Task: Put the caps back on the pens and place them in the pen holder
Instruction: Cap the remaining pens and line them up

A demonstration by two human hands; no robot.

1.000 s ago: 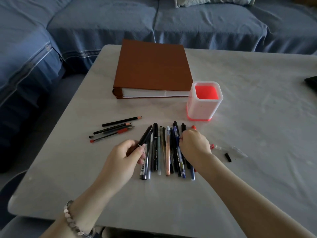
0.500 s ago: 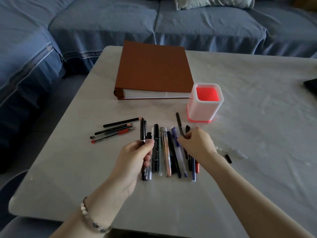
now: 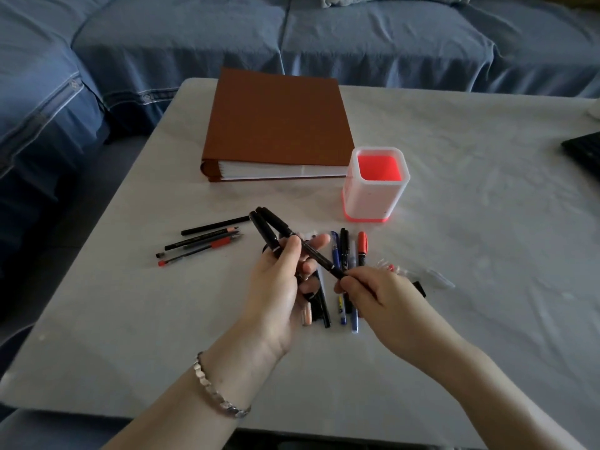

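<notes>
My left hand (image 3: pixel 279 280) grips a black pen (image 3: pixel 264 233) that points up and away, lifted above the table. A second black pen (image 3: pixel 292 237) crosses it; my right hand (image 3: pixel 376 297) pinches its near end, and its shaft lies against my left fingers. Below both hands several pens (image 3: pixel 344 254) lie in a row on the table, among them a blue one and a red-capped marker (image 3: pixel 362 245). The white pen holder (image 3: pixel 373 193) with a red inside stands upright behind them. Loose caps (image 3: pixel 418 287) lie to the right of my right hand.
A brown binder (image 3: pixel 276 125) lies flat behind the pens, touching the holder's left side. Three pencils and a red-tipped pen (image 3: pixel 201 243) lie to the left. A dark object (image 3: pixel 584 151) sits at the table's right edge. A blue sofa (image 3: pixel 292 34) surrounds the table.
Both hands have lifted off the row of pens. The left hand's black pen tilted leftward, and the right hand brought its black pen across to the left hand.
</notes>
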